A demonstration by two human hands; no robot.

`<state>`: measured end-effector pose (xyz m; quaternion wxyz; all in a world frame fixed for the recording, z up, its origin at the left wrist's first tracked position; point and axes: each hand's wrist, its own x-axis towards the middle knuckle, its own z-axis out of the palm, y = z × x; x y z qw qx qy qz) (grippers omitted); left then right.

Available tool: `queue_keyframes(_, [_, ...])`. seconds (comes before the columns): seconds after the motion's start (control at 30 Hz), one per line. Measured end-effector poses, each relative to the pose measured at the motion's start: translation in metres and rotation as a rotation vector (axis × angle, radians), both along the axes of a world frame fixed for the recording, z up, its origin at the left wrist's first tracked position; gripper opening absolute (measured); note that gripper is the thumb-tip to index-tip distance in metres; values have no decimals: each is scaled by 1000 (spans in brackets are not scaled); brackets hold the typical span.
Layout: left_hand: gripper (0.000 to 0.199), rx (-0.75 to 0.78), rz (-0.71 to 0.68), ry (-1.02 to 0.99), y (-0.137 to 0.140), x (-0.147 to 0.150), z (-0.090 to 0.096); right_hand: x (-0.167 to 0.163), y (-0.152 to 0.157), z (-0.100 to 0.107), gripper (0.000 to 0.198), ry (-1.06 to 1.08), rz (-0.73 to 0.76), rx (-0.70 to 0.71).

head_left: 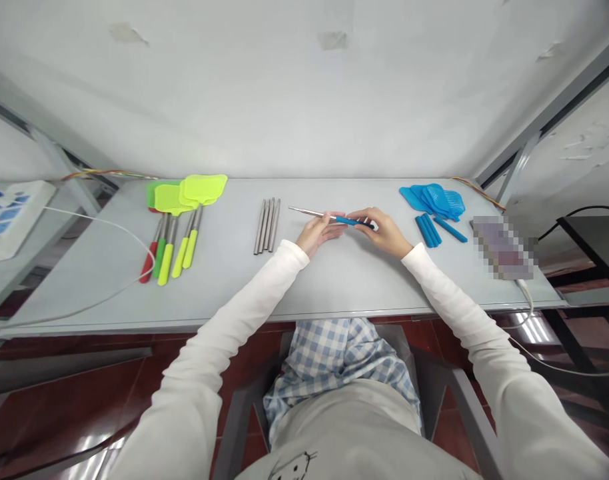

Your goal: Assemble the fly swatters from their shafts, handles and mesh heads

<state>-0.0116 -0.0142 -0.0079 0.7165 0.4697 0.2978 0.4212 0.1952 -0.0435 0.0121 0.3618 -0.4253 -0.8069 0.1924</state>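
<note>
Metal rod fitted with a blue grip is held above the grey tabletop, its bare tip pointed leftward. The metal close to the grip is pinched by the thumb and fingers of the left hand, while the grip's far end is grasped between the bent fingers of the right hand. To the left, four loose metal rods are laid side by side. Five fly swatters are gathered farther left, their handles coloured red (one), green (one) and yellow (three). On the right, four loose blue grips are placed just below overlapping blue swatter heads, whose number cannot be told.
</note>
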Motion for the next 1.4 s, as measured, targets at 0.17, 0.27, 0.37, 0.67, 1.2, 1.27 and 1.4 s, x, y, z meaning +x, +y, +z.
queue_keyframes(0.17, [47, -113, 81, -55, -1, 0, 6, 39, 19, 10, 36, -144, -346, 97])
queue_keyframes(0.27, [46, -162, 39, -62, -2, -5, 14, 82, 35, 8, 38, -393, -797, 69])
queue_keyframes(0.37, [36, -200, -41, -49, -2, -9, 21, 116, 40, -1, 56, -522, -1107, -153])
queue_keyframes(0.67, [26, 171, 15, 265, 0, -15, 21, 129, 27, 1, 41, -661, -1143, -243])
queue_keyframes(1.2, [30, 901, 263, 791, 1, -22, 9, 86, 24, 30, 17, 310, -900, 120])
queue_keyframes(1.27, [31, 904, 270, 799, 1, -23, 9, 75, 27, 22, 25, 646, -652, -52])
queue_keyframes(1.4, [33, 904, 276, 831, 1, -24, 9, 52, 25, 7, 39, 959, -332, -320])
